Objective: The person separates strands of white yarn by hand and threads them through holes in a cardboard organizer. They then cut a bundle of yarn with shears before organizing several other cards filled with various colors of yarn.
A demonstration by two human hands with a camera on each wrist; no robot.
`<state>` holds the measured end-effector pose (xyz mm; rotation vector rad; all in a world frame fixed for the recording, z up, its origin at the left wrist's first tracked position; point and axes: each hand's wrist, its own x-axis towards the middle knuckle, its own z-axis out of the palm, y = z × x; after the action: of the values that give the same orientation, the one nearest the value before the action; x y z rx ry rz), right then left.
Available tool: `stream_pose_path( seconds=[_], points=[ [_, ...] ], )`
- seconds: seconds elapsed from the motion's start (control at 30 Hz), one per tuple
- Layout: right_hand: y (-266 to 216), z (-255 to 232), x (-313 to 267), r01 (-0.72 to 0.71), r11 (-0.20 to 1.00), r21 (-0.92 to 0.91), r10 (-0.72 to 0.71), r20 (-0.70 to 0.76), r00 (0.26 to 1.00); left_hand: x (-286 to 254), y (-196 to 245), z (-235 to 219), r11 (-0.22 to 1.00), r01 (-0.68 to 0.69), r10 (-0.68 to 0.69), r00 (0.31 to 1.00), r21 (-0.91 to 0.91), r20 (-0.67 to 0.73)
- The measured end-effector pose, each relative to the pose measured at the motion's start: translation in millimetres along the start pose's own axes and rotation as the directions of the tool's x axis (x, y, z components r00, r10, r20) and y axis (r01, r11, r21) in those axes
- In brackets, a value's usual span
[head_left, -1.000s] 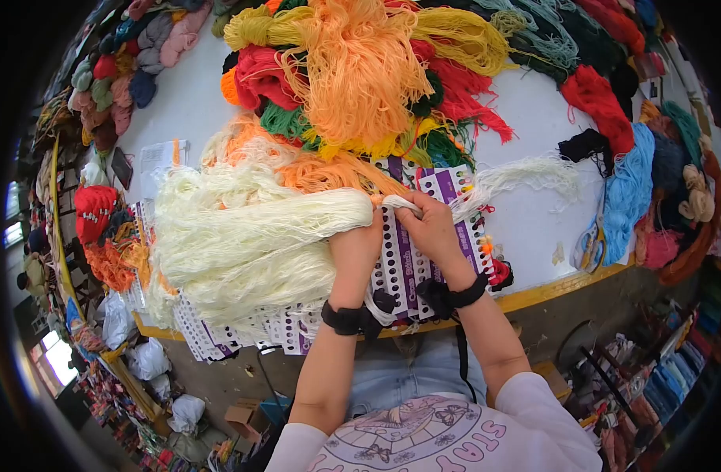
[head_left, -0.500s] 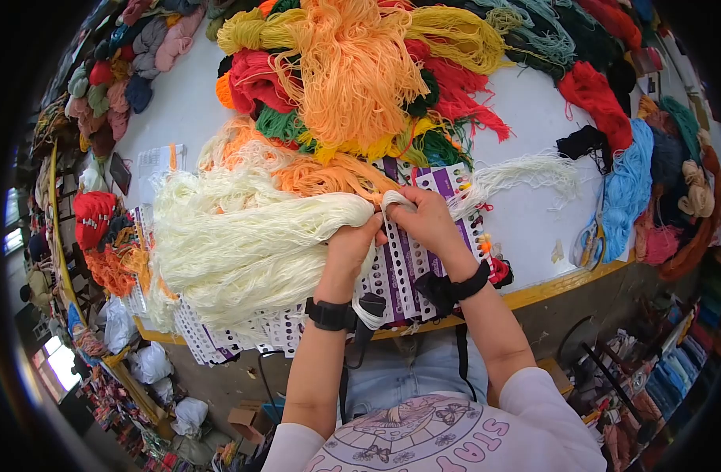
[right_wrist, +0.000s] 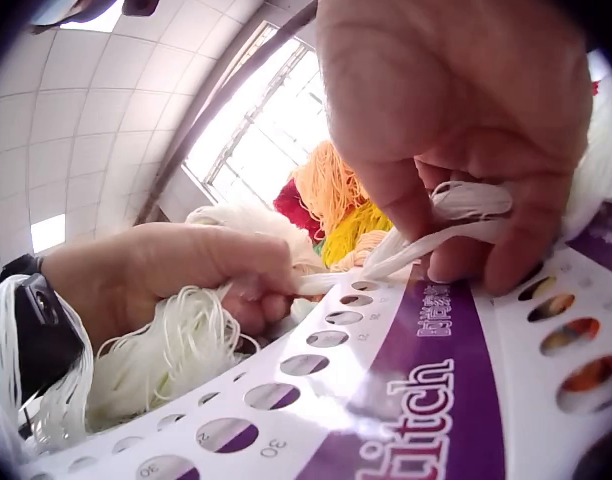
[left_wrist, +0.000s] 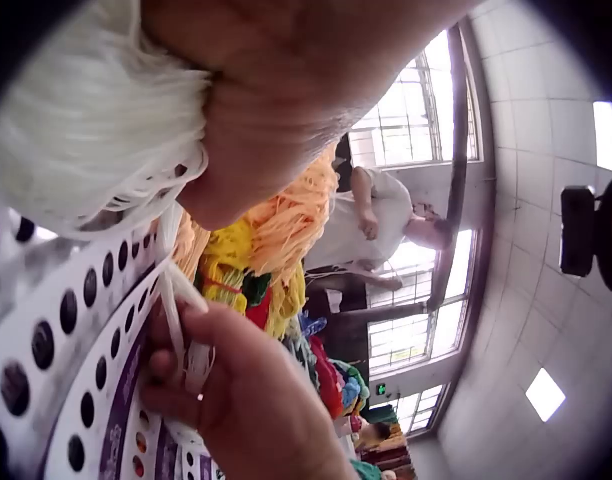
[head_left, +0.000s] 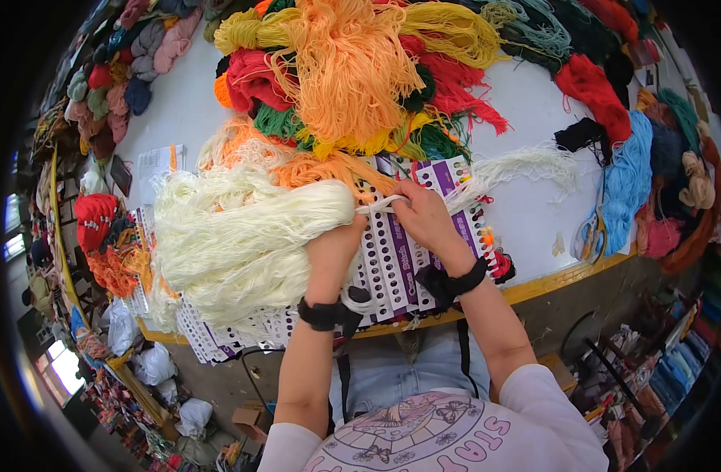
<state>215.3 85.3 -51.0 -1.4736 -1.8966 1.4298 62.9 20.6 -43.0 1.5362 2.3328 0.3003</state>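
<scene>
A large cream yarn skein (head_left: 250, 236) lies across the left of the worktable, and its end is gathered in the left hand (head_left: 331, 250). From there a white strand bundle (head_left: 382, 204) runs taut to the right hand (head_left: 429, 223), which pinches it between thumb and fingers. In the right wrist view, that bundle (right_wrist: 391, 262) loops through the right fingers (right_wrist: 541, 220), and the left fingers are curled at its other end. Just below both hands lie white and purple cards (head_left: 396, 271) with rows of holes. Loose white strands (right_wrist: 58, 375) drape over the left wrist camera.
Behind the hands rises a pile of orange yarn (head_left: 345, 71) with red, yellow and green hanks. White strands (head_left: 526, 173) trail off to the right. Scissors (head_left: 590, 237) lie beside a light blue hank (head_left: 628, 185). The table's yellow edge (head_left: 549, 285) is close to the body.
The left hand has moved left and slightly down, drawing the cream skein's end along. The gap between the hands has widened, and the strands between them are stretched straighter. The right hand has barely shifted.
</scene>
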Motion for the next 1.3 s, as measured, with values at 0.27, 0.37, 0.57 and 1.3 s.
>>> stream_pose_path(
  seconds=[0.27,0.37,0.57,1.3],
  points=[
    [-1.8,-5.6,0.6,-0.041,0.987,0.156,0.038,0.025,0.999,1.7,-18.1,-57.6,0.467,0.363,-0.144,0.931,-0.806,0.336],
    [0.2,-4.8,-0.6,-0.065,0.979,0.191,0.062,0.021,0.998,-1.0,-15.3,-44.0,0.483,0.261,-0.137,0.965,-0.836,0.222],
    [1.3,-7.7,-3.4,-0.058,0.967,0.247,0.055,0.022,0.998,-3.4,0.7,-47.3,0.184,0.402,-0.192,0.910,-0.897,0.368],
    [-2.1,9.7,6.0,0.204,0.974,0.101,-0.168,-0.284,0.944,12.7,-22.4,-75.3,-0.342,0.413,0.004,0.899,-0.844,0.438]
  ],
)
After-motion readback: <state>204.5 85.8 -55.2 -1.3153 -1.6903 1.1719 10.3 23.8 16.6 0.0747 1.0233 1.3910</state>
